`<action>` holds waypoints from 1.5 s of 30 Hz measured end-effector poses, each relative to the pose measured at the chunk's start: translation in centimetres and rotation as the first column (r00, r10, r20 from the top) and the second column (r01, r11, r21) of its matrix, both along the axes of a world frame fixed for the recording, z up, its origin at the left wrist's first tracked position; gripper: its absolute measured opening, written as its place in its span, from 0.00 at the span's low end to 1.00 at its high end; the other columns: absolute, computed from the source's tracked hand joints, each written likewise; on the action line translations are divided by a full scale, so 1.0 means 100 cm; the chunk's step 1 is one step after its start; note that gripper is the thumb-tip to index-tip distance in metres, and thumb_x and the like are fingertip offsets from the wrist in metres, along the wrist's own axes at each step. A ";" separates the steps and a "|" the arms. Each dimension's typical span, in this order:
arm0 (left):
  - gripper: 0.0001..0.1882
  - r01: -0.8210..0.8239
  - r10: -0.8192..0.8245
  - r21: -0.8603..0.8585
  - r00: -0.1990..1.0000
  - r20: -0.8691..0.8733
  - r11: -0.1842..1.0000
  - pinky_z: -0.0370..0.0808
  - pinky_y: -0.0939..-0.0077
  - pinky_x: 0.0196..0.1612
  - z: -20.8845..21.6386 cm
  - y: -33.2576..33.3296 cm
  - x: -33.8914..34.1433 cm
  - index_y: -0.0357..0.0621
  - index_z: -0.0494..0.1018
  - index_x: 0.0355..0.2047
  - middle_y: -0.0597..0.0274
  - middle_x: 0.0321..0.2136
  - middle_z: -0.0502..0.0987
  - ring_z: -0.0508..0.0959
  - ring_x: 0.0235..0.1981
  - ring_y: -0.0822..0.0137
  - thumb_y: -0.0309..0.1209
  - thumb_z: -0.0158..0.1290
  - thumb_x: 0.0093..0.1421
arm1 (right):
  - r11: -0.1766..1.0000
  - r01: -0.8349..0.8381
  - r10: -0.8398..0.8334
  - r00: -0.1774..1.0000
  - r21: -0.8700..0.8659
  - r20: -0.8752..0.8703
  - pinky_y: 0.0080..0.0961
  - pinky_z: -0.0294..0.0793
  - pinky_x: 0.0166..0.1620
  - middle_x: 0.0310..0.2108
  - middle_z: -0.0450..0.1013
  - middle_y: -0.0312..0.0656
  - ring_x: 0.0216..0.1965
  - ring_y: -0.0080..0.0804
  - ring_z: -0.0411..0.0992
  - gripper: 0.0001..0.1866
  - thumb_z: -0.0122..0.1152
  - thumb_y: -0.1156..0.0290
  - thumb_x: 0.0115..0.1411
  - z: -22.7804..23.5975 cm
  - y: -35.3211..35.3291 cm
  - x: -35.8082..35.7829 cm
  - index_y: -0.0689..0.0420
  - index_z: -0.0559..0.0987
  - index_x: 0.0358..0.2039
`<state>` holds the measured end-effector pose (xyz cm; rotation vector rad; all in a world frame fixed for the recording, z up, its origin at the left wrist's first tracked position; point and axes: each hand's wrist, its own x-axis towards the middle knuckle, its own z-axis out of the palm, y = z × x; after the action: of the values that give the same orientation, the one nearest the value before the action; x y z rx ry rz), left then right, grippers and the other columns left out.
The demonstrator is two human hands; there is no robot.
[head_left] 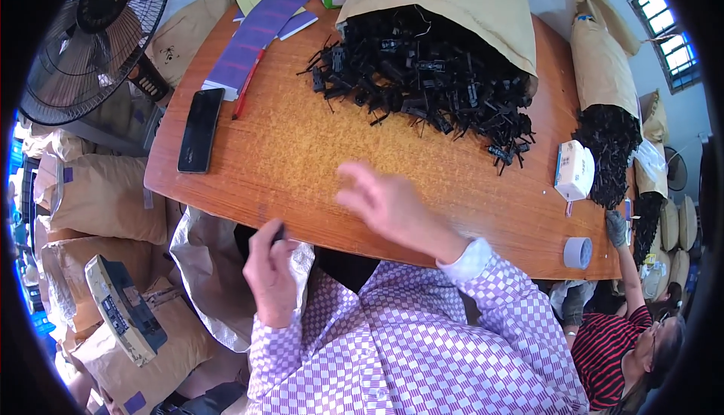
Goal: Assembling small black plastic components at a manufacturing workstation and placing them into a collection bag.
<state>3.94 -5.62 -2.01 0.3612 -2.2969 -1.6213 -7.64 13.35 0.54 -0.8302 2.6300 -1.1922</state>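
Observation:
My left hand [271, 273] is closed at the table's near edge, above the open mouth of a white sack [215, 294]. A small black plastic part [280, 232] shows between its thumb and fingers; its exact shape is hidden. Over the wooden table [302, 151] my right hand [392, 207] reaches in, slightly blurred, its fingers apart and nothing visible in them. Beyond it, a heap of black plastic parts [430, 87] with thin prongs spills from a large brown paper sack [460, 0] lying on its side.
A dark phone [201, 131], a red pen [249, 83] and purple printed sheets [260, 34] lie at the left. To the right are a tissue pack [575, 170], a tape roll [578, 252] and another sack [603, 60]. A co-worker's gloved hand [617, 228] touches the table's right edge.

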 end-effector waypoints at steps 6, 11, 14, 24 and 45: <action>0.17 0.002 0.073 -0.482 0.988 0.136 0.876 0.70 0.71 0.49 -0.016 -0.052 0.027 0.39 0.68 0.50 0.52 0.43 0.72 0.75 0.44 0.59 0.19 0.45 0.59 | 0.781 0.407 -0.167 0.867 0.475 -0.469 0.28 0.71 0.19 0.17 0.73 0.41 0.17 0.33 0.73 0.18 0.60 0.60 0.58 -0.019 0.081 -0.080 0.56 0.72 0.43; 0.19 -0.001 0.043 -0.557 0.997 0.063 0.831 0.64 0.64 0.56 0.005 -0.025 0.009 0.39 0.69 0.49 0.48 0.50 0.68 0.68 0.53 0.51 0.18 0.48 0.55 | 0.756 0.416 -0.121 0.848 0.506 -0.517 0.31 0.72 0.20 0.15 0.72 0.41 0.18 0.39 0.74 0.15 0.61 0.63 0.56 -0.032 0.091 -0.085 0.55 0.72 0.41; 0.17 0.016 -0.027 -0.554 1.000 -0.011 0.833 0.66 0.64 0.54 0.014 -0.001 -0.009 0.38 0.69 0.46 0.48 0.48 0.69 0.70 0.51 0.51 0.17 0.49 0.55 | 0.779 0.409 -0.165 0.865 0.475 -0.474 0.32 0.71 0.20 0.15 0.72 0.43 0.20 0.39 0.75 0.13 0.62 0.64 0.56 -0.030 0.098 -0.079 0.56 0.74 0.38; 0.40 0.569 -0.587 0.142 0.793 0.163 0.810 0.73 0.79 0.40 0.039 0.114 -0.077 0.44 0.50 0.64 0.51 0.50 0.68 0.75 0.43 0.68 0.18 0.56 0.54 | 0.726 0.522 -0.066 0.702 -0.448 0.709 0.11 0.53 0.21 0.19 0.64 0.23 0.19 0.09 0.57 0.08 0.58 0.65 0.62 -0.004 0.099 -0.001 0.57 0.76 0.32; 0.27 0.564 -0.696 0.603 0.718 -0.019 0.565 0.77 0.77 0.40 -0.001 0.070 -0.049 0.41 0.56 0.55 0.59 0.36 0.75 0.77 0.37 0.71 0.18 0.54 0.57 | 0.812 0.340 0.097 0.722 -0.474 0.685 0.12 0.61 0.28 0.26 0.64 0.28 0.26 0.12 0.60 0.14 0.52 0.68 0.66 -0.010 0.061 0.054 0.61 0.69 0.49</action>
<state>-0.98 1.38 -2.07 -0.2468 -2.1501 -2.7947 -2.27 19.49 -0.42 -0.1543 1.7327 -1.9247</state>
